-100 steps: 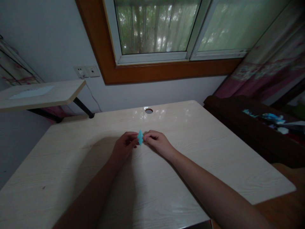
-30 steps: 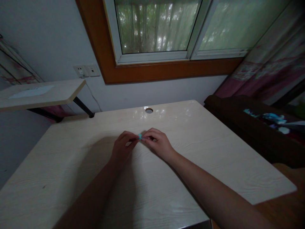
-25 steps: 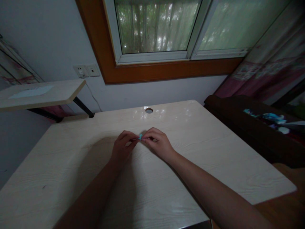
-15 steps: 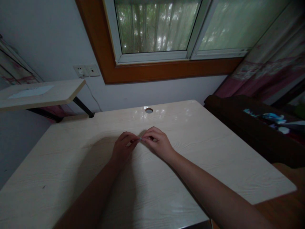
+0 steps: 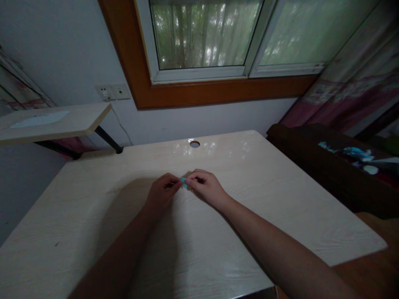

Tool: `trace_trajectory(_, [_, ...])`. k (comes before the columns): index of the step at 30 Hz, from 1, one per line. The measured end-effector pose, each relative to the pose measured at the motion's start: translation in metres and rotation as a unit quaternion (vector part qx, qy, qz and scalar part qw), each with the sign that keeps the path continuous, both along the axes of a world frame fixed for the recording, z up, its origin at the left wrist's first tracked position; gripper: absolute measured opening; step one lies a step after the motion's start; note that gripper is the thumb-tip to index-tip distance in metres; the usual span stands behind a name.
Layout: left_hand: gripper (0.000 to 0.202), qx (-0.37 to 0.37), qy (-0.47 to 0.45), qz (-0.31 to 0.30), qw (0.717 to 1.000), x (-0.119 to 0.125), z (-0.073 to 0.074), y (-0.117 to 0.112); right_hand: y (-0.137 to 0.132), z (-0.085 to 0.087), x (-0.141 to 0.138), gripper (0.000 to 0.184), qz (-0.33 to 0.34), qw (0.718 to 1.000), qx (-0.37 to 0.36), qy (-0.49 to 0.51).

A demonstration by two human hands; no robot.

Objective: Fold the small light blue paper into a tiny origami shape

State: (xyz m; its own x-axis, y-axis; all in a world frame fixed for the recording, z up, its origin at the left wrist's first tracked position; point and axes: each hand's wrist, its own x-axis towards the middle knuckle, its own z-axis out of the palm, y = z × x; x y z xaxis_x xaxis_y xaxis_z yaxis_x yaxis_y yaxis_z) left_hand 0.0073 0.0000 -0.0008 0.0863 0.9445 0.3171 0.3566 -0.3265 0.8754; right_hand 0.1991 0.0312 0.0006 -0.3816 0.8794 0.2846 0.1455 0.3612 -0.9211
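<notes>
A small folded piece of blue paper sits between my two hands, just above the pale wooden desk. My left hand pinches its left side with curled fingers. From the right, my right hand pinches the other side, fingertips pressed together. Only a sliver of the paper shows between the fingertips; the remainder is hidden by my fingers.
A round cable hole lies at the desk's far edge below the window. A raised side shelf with a light sheet juts out at the left. A dark wooden bed frame runs along the right. Wall sockets sit behind.
The blue paper stood as an upright diamond between my fingers 3.3 s ago; it has since been pressed down small. Over the last half second a little more blue shows. Hands stay in place.
</notes>
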Motion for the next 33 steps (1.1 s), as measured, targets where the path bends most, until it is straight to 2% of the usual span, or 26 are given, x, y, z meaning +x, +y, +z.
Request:
trace_trajectory(3, [0.02, -0.036, -0.05, -0.035, 0.998, 0.0, -0.001, 0.0, 0.002, -0.005, 0.0, 0.025, -0.003, 0.998, -0.052, 0.029])
trace_trajectory(7, [0.027, -0.035, -0.106, -0.061, 0.992, -0.001, -0.005, -0.001, 0.005, -0.01, 0.001, 0.027, -0.002, 0.993, -0.097, 0.062])
trace_trajectory(10, [0.035, -0.011, -0.085, -0.069, 0.994, -0.002, -0.007, -0.001, 0.006, -0.012, 0.001, 0.028, -0.004, 0.991, -0.11, 0.071])
trace_trajectory(12, [0.029, 0.01, -0.055, -0.072, 0.996, -0.002, -0.007, 0.0, 0.007, -0.012, 0.001, 0.029, -0.003, 0.991, -0.114, 0.071])
trace_trajectory(15, [0.019, 0.03, -0.022, -0.068, 0.997, -0.002, -0.005, 0.0, 0.006, -0.012, 0.001, 0.028, 0.003, 0.991, -0.114, 0.074])
trace_trajectory(20, [0.016, 0.037, -0.006, -0.056, 0.998, -0.003, -0.007, 0.001, 0.005, -0.011, 0.0, 0.025, 0.012, 0.99, -0.107, 0.088])
trace_trajectory(26, [0.013, 0.044, -0.011, -0.044, 0.998, -0.004, -0.01, 0.001, 0.003, -0.007, 0.0, 0.026, 0.03, 0.997, -0.051, 0.051])
trace_trajectory(33, [0.013, 0.033, -0.025, -0.044, 0.998, -0.004, -0.006, 0.0, 0.001, 0.0, 0.0, 0.028, 0.031, 0.998, -0.027, 0.037])
